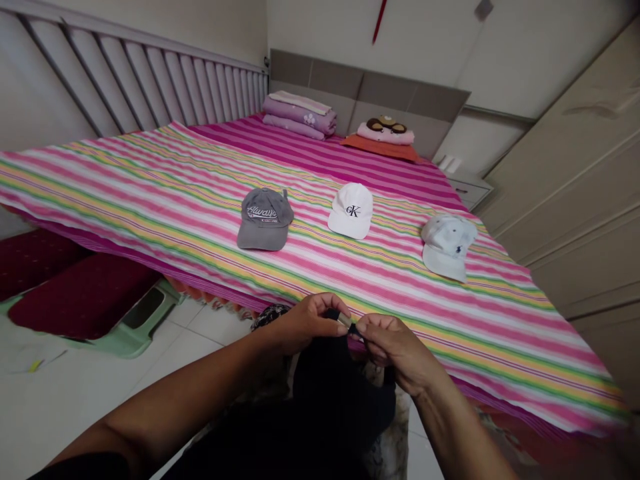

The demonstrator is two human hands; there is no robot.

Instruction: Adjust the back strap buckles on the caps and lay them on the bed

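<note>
A wide bed spread with striped cloth in pink, white, yellow and green [210, 167] fills the room, a magenta-striped sheet [240, 141] showing beyond it toward the grey-brown panelled headboard [385, 93]. Folded purple bedding [300, 119] and a pink-and-orange folded stack [383, 139] lie near the headboard. A pale slatted rail [150, 73] runs along the left. Off-white walls [430, 40] rise behind, with a thin red strip [379, 23] hanging. A small white drawer cabinet [467, 190] stands beside the bed, near large beige wooden panels [580, 153]. Green plastic stools with dark red tops [85, 293] stand on pale floor tiles [185, 340]. The light is dim.
</note>
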